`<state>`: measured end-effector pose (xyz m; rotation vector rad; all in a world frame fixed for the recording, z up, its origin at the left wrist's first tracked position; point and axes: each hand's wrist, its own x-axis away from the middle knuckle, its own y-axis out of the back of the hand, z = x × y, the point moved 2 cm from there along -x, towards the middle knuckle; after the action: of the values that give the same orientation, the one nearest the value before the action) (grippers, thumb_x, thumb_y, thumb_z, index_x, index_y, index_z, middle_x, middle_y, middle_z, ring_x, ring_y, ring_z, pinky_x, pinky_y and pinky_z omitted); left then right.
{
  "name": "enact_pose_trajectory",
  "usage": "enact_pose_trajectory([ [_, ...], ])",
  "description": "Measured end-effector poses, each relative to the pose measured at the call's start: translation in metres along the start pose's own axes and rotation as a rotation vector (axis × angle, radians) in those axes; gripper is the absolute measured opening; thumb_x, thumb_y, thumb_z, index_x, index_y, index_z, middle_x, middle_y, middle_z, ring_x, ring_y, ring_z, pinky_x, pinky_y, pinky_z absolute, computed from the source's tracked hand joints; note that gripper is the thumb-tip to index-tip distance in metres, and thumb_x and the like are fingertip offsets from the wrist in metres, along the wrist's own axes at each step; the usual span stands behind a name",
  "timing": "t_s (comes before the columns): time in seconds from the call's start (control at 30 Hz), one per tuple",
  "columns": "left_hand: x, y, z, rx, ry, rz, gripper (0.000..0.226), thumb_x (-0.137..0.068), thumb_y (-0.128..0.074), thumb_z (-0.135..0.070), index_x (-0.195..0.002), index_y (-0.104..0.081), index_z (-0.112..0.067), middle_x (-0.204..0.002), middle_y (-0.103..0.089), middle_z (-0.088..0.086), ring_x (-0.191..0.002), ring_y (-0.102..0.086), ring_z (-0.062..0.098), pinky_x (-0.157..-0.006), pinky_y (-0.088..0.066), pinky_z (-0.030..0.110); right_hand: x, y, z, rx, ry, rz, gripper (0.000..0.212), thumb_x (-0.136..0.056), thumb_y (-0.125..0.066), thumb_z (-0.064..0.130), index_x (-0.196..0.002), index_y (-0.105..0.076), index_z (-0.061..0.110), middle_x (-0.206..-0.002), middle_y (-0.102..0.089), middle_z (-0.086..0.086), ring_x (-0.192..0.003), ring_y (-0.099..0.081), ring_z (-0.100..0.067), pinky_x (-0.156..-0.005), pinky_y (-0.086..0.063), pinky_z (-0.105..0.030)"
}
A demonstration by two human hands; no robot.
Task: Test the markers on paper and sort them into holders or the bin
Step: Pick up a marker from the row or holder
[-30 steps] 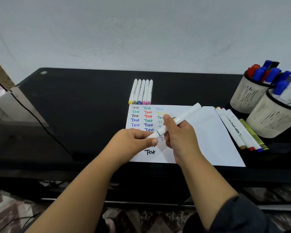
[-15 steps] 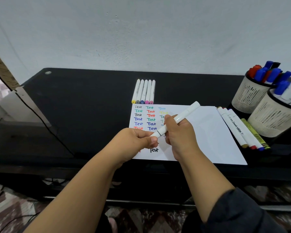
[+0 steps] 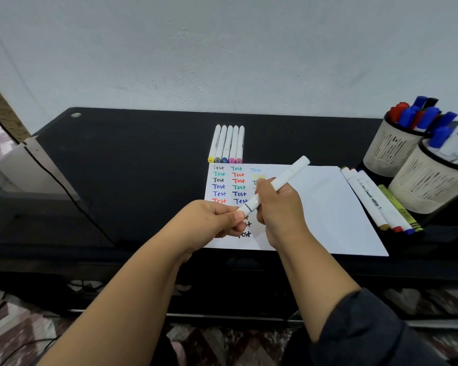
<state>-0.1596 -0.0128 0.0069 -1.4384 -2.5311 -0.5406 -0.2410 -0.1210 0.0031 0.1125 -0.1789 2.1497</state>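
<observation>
1. Right hand (image 3: 278, 207) wrapped round a white marker (image 3: 276, 184), barrel slanting up and away over the paper (image 3: 325, 207).
2. Left hand (image 3: 212, 220) pinching the marker's near end, at the cap (image 3: 242, 213) just below a dark ring; tip hidden, so cannot tell whether capping or uncapping.
3. Paper flat on the black table (image 3: 130, 167), left part filled with columns of coloured "Test" words, right part blank.
4. Five markers (image 3: 228, 143) in a neat row just beyond the paper's far edge; four more (image 3: 376, 199) lying beside its right edge (one of them a yellow-green stick).
5. Two mesh holders (image 3: 418, 180) at far right, touching or nearly so, both stocked with capped markers. No bin in view.
6. Likely slips from here:
   - Cap jerked free with too hard a pull, sending an elbow toward the holders or the loose markers.
   - Open tip brushing fingers or smearing fresh words, hands hanging right above the written columns.
   - Paper sliding under the stroke, with nothing pinning it (left hand busy with the cap).
   - Marker returned to the wrong pile, white barrels looking alike.
</observation>
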Motion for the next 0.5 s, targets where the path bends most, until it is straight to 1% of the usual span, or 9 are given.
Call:
enact_pose_trajectory([
  [0.07, -0.001, 0.002, 0.001, 0.034, 0.025, 0.027, 0.016, -0.089, -0.062, -0.017, -0.076, -0.071, -0.013, -0.071, -0.071, -0.003, -0.071, -0.068, 0.007, -0.071, -0.051, 0.017, -0.001, 0.0, 0.0, 0.002, 0.012, 0.014, 0.031, -0.096, -0.047, 0.013, -0.065, -0.046, 0.014, -0.037, -0.045, 0.014, -0.031, -0.037, -0.001, -0.037, -0.029, -0.014],
  [0.17, 0.0, 0.003, 0.002, 0.063, 0.057, 0.037, 0.015, -0.088, -0.062, -0.017, -0.077, -0.071, -0.011, -0.072, -0.071, 0.0, -0.072, -0.069, 0.01, -0.078, -0.052, 0.024, 0.0, -0.002, -0.001, 0.01, 0.019, 0.034, 0.031, -0.096, -0.048, 0.013, -0.065, -0.045, 0.014, -0.037, -0.044, 0.015, -0.031, -0.036, -0.001, -0.037, -0.029, -0.015],
  [0.23, 0.001, 0.0, 0.001, -0.007, 0.044, -0.027, 0.013, -0.089, -0.062, -0.02, -0.08, -0.071, -0.02, -0.074, -0.071, -0.003, -0.073, -0.067, 0.009, -0.081, -0.051, 0.026, -0.002, -0.003, -0.006, 0.021, 0.012, -0.022, 0.03, -0.094, -0.049, 0.015, -0.065, -0.046, 0.015, -0.041, -0.047, 0.013, -0.034, -0.038, -0.002, -0.039, -0.03, -0.016],
  [0.3, 0.003, 0.001, -0.001, -0.214, 0.024, -0.133, 0.009, -0.089, -0.063, -0.028, -0.089, -0.069, -0.035, -0.085, -0.069, -0.01, -0.082, -0.064, 0.007, -0.078, -0.048, 0.024, -0.009, 0.003, -0.009, 0.041, -0.014, -0.146, 0.027, -0.091, -0.049, 0.016, -0.065, -0.046, 0.015, -0.05, -0.047, 0.005, -0.04, -0.037, -0.007, -0.041, -0.03, -0.021],
  [0.33, 0.005, 0.001, -0.001, -0.29, 0.018, -0.172, 0.013, -0.088, -0.063, -0.032, -0.098, -0.068, -0.038, -0.094, -0.068, -0.012, -0.086, -0.061, 0.005, -0.076, -0.047, 0.023, -0.013, 0.009, -0.009, 0.028, -0.042, -0.208, 0.025, -0.09, -0.048, 0.016, -0.065, -0.045, 0.014, -0.052, -0.044, 0.002, -0.041, -0.033, -0.009, -0.041, -0.028, -0.022],
  [0.4, 0.007, 0.005, 0.0, -0.27, 0.023, -0.208, 0.028, -0.087, -0.064, -0.033, -0.115, -0.065, -0.034, -0.108, -0.066, -0.012, -0.089, -0.06, 0.002, -0.075, -0.046, 0.022, -0.02, 0.022, -0.006, -0.015, -0.101, -0.254, 0.023, -0.088, -0.046, 0.014, -0.065, -0.041, 0.013, -0.051, -0.035, 0.001, -0.038, -0.025, -0.008, -0.037, -0.023, -0.021],
  [0.47, 0.008, 0.008, 0.001, -0.228, 0.019, -0.224, 0.033, -0.086, -0.065, -0.034, -0.12, -0.063, -0.031, -0.112, -0.066, -0.011, -0.09, -0.062, 0.003, -0.079, -0.048, 0.024, -0.022, 0.028, -0.005, -0.045, -0.118, -0.223, 0.021, -0.088, -0.046, 0.013, -0.067, -0.041, 0.013, -0.051, -0.033, 0.002, -0.036, -0.023, -0.007, -0.036, -0.022, -0.02],
  [0.5, 0.007, 0.008, 0.001, -0.232, 0.017, -0.226, 0.034, -0.086, -0.065, -0.034, -0.12, -0.063, -0.031, -0.113, -0.066, -0.01, -0.091, -0.062, 0.004, -0.08, -0.049, 0.024, -0.022, 0.029, -0.006, -0.054, -0.118, -0.205, 0.02, -0.088, -0.047, 0.014, -0.069, -0.044, 0.012, -0.051, -0.034, 0.002, -0.037, -0.024, -0.006, -0.037, -0.023, -0.019],
])
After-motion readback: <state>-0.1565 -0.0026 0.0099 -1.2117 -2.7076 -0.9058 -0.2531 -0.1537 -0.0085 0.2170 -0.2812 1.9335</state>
